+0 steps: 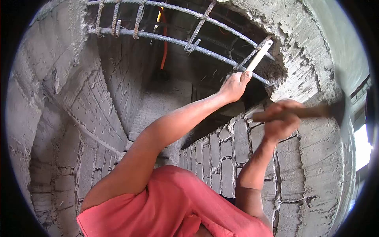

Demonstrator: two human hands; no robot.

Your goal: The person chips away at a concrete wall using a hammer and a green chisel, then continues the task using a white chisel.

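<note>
My left hand (pixel 233 86) is closed round the lower end of a flat, pale bar (pixel 259 56) with a small hole near its upper tip. The bar slants up and right beside the rebar (pixel 213 54), its tip near the broken concrete edge (pixel 294 47). Lower right, my right hand (pixel 282 120) is wrapped round the wooden handle (pixel 312 112) of a hammer. Motion blurs this hand and the dark hammer head (pixel 340 108), which lies at the right near the concrete. The two hands are apart.
Crossed rebar spans a dark opening at the top, with an orange strip (pixel 164 47) hanging behind it. Grey plastered wall (pixel 51 51) rises on the left. Brickwork with mortar joints (pixel 227 173) lies below my arms. A smooth grey curved surface (pixel 347 43) stands at the far right.
</note>
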